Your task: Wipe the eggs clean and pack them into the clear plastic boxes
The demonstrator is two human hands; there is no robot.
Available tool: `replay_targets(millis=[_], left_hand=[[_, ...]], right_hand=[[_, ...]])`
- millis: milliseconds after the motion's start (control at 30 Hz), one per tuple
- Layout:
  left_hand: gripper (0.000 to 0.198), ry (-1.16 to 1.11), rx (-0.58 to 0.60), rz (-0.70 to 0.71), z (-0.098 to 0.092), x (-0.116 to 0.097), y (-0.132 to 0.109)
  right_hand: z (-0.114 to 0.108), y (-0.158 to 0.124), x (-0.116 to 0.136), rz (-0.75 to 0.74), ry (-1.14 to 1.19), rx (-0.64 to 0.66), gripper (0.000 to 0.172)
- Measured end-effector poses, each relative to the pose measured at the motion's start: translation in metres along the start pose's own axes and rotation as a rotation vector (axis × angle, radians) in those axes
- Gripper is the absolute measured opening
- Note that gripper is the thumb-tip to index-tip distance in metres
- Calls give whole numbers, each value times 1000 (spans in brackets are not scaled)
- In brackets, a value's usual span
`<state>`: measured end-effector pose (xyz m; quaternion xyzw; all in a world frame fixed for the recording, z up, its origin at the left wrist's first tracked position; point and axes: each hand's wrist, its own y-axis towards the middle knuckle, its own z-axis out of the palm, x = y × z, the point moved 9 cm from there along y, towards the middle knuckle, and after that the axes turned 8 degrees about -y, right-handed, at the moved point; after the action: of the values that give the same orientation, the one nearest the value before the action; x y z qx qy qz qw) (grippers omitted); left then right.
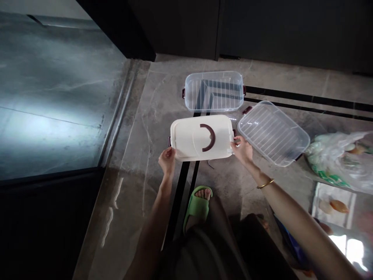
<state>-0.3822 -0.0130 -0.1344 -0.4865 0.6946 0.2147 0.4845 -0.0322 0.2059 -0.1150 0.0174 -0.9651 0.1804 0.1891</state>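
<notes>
A cream-white rectangular lid with a curved dark-brown handle is in front of me, low over the tiled floor. My left hand has its fingers closed at the lid's near left corner. At the right end, my right hand pinches the lid's edge. Brown clips show at both short ends of the lid; whether a box sits beneath it I cannot tell. Just beyond it stands a clear ribbed plastic box with brown side clips. Another clear ribbed box lies at an angle to the right, close to my right hand.
Dark cabinet fronts run along the far side. On the right are a plastic bag with green print and a white tray with a brownish, onion-like item. My foot in a green slipper is below the lid.
</notes>
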Motion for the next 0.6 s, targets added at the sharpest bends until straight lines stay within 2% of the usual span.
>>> replay_targets(millis=[167, 300, 433, 533, 600], left_hand=[[31, -86, 0, -52, 3, 4, 6], [55, -146, 6, -142, 6, 14, 14], [61, -178, 108, -217, 16, 19, 21], [63, -165, 175, -208, 21, 17, 24], [64, -128, 174, -175, 20, 14, 24]], right_hand=[[0, 2, -1, 36, 43, 40, 30], [0, 4, -1, 49, 47, 50, 29], [1, 7, 0, 40, 31, 56, 30], [1, 10, -1, 41, 18, 62, 30], [1, 11, -2, 46, 8, 65, 30]])
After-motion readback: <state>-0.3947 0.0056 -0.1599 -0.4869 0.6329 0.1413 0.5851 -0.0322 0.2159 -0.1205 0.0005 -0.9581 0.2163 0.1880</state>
